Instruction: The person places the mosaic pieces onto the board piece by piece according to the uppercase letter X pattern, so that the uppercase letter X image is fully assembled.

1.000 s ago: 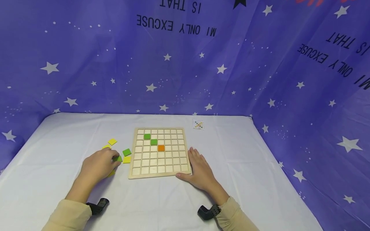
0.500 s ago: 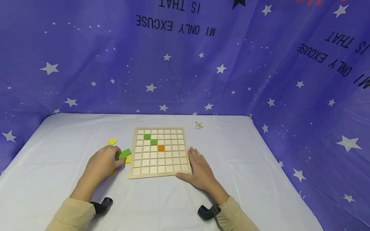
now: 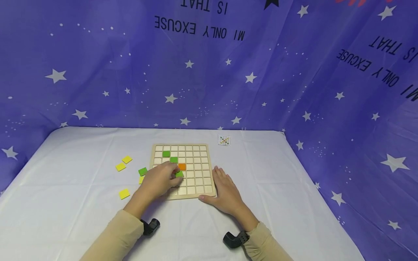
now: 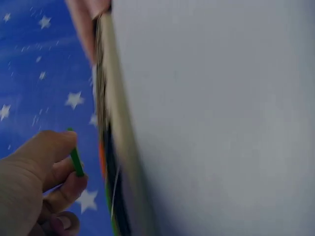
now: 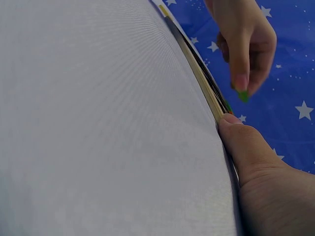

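A green tile (image 3: 179, 174) hangs above the wooden grid board (image 3: 196, 181), pinched in the left hand (image 3: 159, 179). In the left wrist view the thumb presses one face and curled fingers back the other, the remaining fingers folded in beneath; a gap shows between tile and board. The left forearm slants in from the lower left over the board's near left corner, the back of the hand facing up, its beige sleeve (image 3: 112, 232) ending at a black wrist device (image 3: 151, 227). Just beyond the fingertips lies an orange tile (image 3: 182, 166), set in a cell diagonally below two seated green tiles (image 3: 174, 160). The right hand (image 3: 226, 194) grasps nothing: it lies flat with fingers extended along the board's right edge and the thumb spread out to touch the near right corner. Left of the board, yellow tiles (image 3: 124, 194) and a loose green one (image 3: 142, 171) lie on the white cloth (image 3: 277, 188); a small patterned card (image 3: 224, 140) sits near its far right corner.
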Action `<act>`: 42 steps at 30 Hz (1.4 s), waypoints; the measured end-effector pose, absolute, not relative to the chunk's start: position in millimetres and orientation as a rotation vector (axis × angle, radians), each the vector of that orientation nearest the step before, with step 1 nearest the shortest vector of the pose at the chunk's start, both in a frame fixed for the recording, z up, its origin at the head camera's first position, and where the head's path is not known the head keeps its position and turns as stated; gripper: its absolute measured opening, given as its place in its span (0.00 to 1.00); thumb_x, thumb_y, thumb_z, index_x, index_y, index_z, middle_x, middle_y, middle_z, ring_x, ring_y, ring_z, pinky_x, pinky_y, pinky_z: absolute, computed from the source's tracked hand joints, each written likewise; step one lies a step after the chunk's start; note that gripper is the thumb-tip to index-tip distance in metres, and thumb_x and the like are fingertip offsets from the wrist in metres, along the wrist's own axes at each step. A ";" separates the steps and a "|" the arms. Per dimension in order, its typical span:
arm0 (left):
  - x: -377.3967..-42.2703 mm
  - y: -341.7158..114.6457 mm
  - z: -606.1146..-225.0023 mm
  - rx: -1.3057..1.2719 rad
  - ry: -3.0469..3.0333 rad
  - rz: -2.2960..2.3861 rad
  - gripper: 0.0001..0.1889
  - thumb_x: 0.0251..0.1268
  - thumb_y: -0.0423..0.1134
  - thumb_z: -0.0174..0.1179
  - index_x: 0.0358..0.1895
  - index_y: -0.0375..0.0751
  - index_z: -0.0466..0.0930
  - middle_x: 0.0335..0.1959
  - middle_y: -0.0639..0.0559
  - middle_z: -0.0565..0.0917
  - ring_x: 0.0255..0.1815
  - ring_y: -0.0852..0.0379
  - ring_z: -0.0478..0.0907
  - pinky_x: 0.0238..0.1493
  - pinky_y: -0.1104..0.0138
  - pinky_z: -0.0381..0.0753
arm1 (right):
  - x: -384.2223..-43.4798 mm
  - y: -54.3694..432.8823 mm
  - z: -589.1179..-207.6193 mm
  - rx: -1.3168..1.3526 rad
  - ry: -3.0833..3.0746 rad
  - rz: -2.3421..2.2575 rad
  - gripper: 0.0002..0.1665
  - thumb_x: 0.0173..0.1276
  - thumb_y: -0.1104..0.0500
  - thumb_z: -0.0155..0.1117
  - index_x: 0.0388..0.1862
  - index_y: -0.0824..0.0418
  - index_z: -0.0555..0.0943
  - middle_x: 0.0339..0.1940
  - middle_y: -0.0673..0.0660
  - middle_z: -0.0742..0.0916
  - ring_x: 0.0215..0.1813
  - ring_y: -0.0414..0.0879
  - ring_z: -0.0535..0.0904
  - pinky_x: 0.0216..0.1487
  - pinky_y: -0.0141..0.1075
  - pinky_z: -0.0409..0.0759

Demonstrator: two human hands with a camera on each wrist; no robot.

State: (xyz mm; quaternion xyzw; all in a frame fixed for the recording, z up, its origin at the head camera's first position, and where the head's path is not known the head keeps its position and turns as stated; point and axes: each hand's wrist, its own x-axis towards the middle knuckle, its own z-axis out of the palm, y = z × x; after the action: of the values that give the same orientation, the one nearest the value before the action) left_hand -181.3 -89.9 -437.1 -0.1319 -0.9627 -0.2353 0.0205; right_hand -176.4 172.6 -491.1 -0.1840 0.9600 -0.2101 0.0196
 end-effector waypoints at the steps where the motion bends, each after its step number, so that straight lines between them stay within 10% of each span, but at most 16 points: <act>1: -183.0 -84.0 -438.6 -0.427 -2.990 -0.721 0.13 0.60 0.48 0.69 0.41 0.45 0.84 0.32 0.57 0.80 0.31 0.60 0.74 0.33 0.62 0.78 | -176.3 172.5 -491.0 -0.570 2.980 -0.649 0.70 0.56 0.19 0.58 0.81 0.62 0.49 0.83 0.57 0.54 0.84 0.51 0.45 0.82 0.49 0.46; 42: -195.7 -48.0 -443.9 -0.446 -2.953 -0.482 0.12 0.58 0.47 0.71 0.45 0.54 0.90 0.36 0.55 0.81 0.34 0.55 0.83 0.31 0.61 0.84 | -176.6 171.8 -490.4 -0.572 2.994 -0.626 0.70 0.56 0.18 0.57 0.81 0.63 0.50 0.82 0.57 0.55 0.84 0.51 0.46 0.82 0.48 0.47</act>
State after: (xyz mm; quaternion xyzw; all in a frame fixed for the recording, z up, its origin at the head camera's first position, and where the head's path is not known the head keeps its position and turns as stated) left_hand -195.7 -48.0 -443.9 -0.1471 -0.9745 -0.1592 0.0584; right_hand -176.6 171.8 -490.4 -0.1838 0.9621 -0.2011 0.0150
